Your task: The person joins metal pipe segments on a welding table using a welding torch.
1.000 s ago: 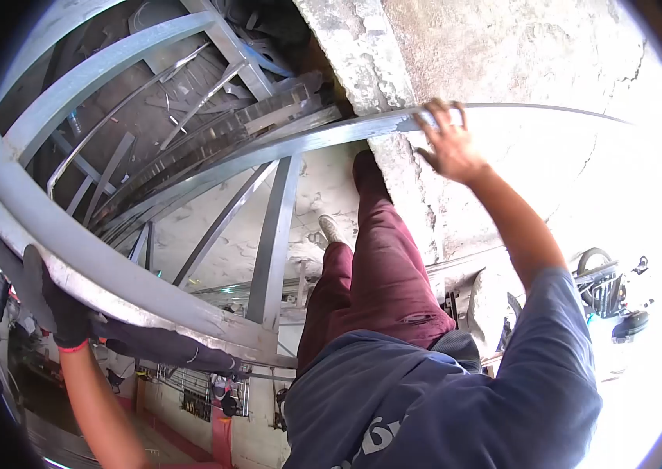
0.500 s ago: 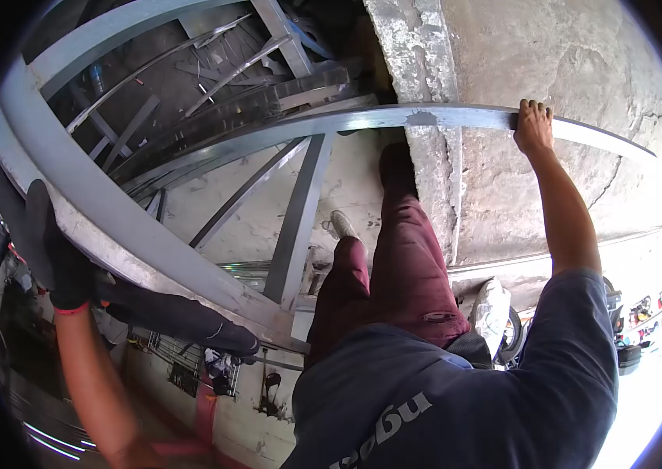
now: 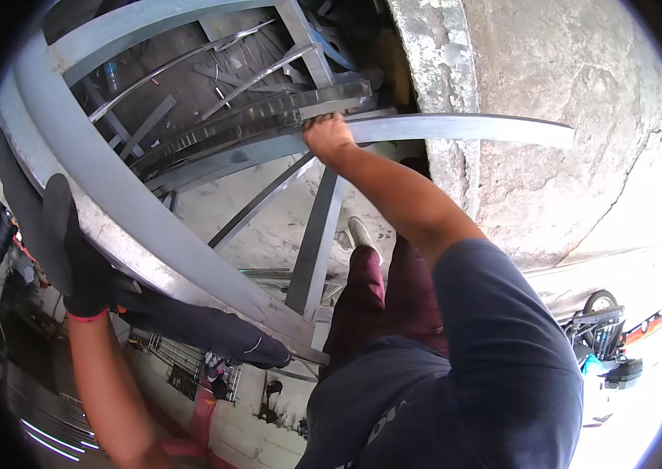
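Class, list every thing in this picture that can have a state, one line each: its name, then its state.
left hand: gloved, shut around the outer rail
right hand: bare, shut on the inner curved bar
outer rail: held, paint scuffed in patches
inner curved bar: held, far end free

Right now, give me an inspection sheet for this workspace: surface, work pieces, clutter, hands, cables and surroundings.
Surface: cracked concrete floor below; no bench seen.
Job's things: curved steel frame with upright struts; curved steel strip along its far side.
Clutter: stacked metal bars behind the frame.
Grippers: left hand, black-gloved, spread against the frame's thick rail; right hand, bare, closed on the strip.
Cables: nothing seen.
Surroundings: rough concrete wall; a motorbike at the right edge; a dark sleeve under the rail, owner unclear.
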Tool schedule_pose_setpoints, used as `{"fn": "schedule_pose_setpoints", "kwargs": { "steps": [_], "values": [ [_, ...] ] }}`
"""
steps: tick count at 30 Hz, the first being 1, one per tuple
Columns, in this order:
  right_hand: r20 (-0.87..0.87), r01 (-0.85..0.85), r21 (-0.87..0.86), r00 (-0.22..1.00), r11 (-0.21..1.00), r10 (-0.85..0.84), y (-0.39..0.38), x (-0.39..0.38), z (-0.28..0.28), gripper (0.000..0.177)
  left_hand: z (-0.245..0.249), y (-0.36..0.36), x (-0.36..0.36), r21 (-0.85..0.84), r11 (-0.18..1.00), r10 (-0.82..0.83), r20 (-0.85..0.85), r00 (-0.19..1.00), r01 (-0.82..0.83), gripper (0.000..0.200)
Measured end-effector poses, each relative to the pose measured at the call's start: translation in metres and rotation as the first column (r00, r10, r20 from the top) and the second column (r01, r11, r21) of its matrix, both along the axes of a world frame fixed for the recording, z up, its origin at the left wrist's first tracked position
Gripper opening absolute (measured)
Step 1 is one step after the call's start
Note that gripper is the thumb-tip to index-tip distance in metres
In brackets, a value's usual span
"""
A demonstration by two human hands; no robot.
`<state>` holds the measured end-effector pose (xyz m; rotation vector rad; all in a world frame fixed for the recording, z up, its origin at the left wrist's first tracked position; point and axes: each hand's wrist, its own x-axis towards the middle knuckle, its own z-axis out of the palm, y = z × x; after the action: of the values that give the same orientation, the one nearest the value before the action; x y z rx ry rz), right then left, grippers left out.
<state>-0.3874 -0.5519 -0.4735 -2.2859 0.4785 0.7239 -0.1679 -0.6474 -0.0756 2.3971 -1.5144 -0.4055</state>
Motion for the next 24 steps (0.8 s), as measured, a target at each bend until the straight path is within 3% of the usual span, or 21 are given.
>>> {"fn": "schedule_pose_setpoints", "kwargs": {
  "steps": [3, 7, 11, 12, 13, 16, 18, 20, 23, 24],
  "values": [
    [-0.046, -0.017, 0.073, 0.999, 0.997, 0.020, 0.031, 0.055, -0.020, 0.040, -0.001, 0.003, 0.001, 0.008, 1.000, 0.023, -0.019, 1.000, -0.023, 0.082],
    [-0.028, -0.038, 0.116, 0.999, 0.993, 0.042, 0.053, 0.067, -0.048, 0.049, 0.000, 0.001, -0.003, 0.017, 0.999, 0.051, -0.038, 0.998, -0.050, 0.081],
    [0.011, -0.091, 0.070, 0.996, 0.993, 0.091, 0.035, 0.014, -0.050, 0.060, 0.001, -0.001, -0.002, 0.029, 0.999, 0.027, 0.016, 1.000, -0.028, 0.082],
    [-0.037, -0.042, 0.073, 0.998, 0.996, 0.045, 0.021, -0.005, -0.043, 0.062, 0.000, -0.001, -0.002, 0.027, 0.999, 0.018, 0.017, 1.000, -0.019, 0.082],
    [-0.034, -0.037, -0.053, 0.999, 0.998, 0.035, 0.012, -0.031, -0.040, 0.065, -0.001, 0.000, -0.003, 0.017, 1.000, 0.020, -0.005, 1.000, -0.020, 0.082],
    [-0.187, -0.150, -0.144, 0.975, 0.978, 0.122, -0.047, -0.110, -0.015, 0.071, -0.004, -0.001, -0.002, -0.039, 0.998, 0.042, -0.114, 0.993, -0.047, 0.082],
    [-0.096, -0.059, -0.192, 0.994, 0.980, 0.041, -0.065, -0.162, -0.032, 0.062, -0.002, -0.002, 0.001, -0.018, 1.000, -0.001, -0.051, 0.999, 0.000, 0.084],
    [-0.012, -0.100, -0.164, 0.995, 0.981, 0.100, -0.073, -0.170, -0.040, 0.052, -0.001, -0.002, 0.001, -0.015, 1.000, -0.010, -0.038, 0.999, 0.009, 0.085],
    [-0.182, -0.064, -0.118, 0.982, 0.991, 0.042, -0.063, -0.127, -0.039, 0.043, -0.001, 0.001, 0.006, -0.023, 0.999, -0.026, -0.026, 0.999, 0.026, 0.090],
    [-0.167, -0.070, -0.099, 0.984, 0.993, 0.053, -0.057, -0.110, -0.041, 0.043, -0.001, 0.000, 0.007, -0.018, 0.999, -0.030, -0.013, 0.999, 0.030, 0.090]
  ]
}}
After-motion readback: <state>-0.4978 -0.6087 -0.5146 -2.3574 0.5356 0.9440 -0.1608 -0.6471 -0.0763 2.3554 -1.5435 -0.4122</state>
